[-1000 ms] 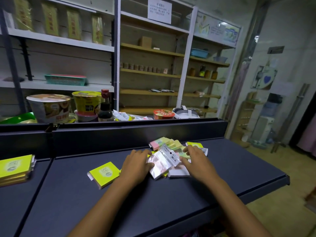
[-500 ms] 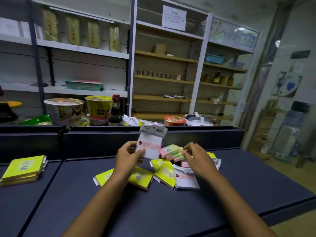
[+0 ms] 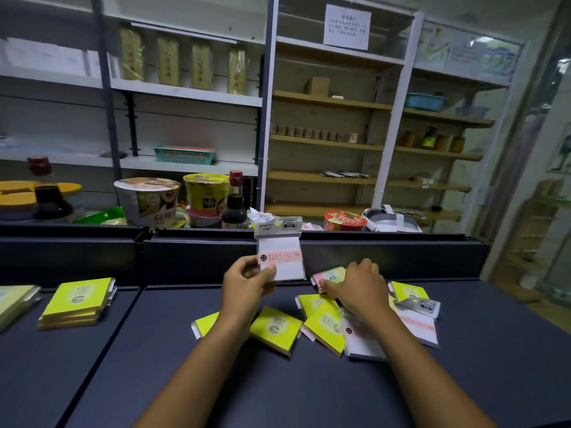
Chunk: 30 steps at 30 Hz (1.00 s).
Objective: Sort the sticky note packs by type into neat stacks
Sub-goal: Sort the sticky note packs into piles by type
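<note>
Aloft, white pack (image 3: 282, 256) (left-hand (image 3: 247, 281) pinch)

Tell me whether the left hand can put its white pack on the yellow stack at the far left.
Probably yes: the left hand holds the white pack aloft, and bare counter lies toward the yellow stack.
</note>
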Tool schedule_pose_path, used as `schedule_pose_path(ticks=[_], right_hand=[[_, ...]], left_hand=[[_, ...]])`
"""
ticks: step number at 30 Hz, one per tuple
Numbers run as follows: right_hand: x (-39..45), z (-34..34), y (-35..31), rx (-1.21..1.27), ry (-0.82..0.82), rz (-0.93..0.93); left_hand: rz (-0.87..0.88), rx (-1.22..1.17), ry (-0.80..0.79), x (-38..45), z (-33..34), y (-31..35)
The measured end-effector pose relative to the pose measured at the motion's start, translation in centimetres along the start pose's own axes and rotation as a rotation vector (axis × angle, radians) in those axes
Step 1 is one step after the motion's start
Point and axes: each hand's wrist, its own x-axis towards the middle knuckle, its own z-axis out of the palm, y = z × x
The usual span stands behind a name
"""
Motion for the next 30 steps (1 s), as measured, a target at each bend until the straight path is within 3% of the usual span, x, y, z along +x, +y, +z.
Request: schedule_pose_path(ticks=[6, 9, 18, 24, 30], right_hand=[[0.0, -0.5, -0.9, -0.018, -0.022, -0.005], [-1.1, -0.8, -1.5, 0.036, 0.052, -0.038], [-3.8, -2.5, -1.8, 0.748, 0.190, 0.067], [-7.1, -3.2, -3.8, 1.128, 0.175, 0.143], [-13.8, -3.4, -9.9, 1.476, 0.114, 0.163]], left_hand=[[0.003, -0.004, 0.014, 0.2, -0.2, -0.1], [0.015, -0.010, 0.019, 0.1, -0.3, -0.1], [0.028, -0.002, 0.035, -1.0, -1.2, -0.1], [0.081, -0.030, 0.056, -3.1, -4.8, 2.0], [0.189, 0.002, 0.139, -7.7, -12.1, 6.0]])
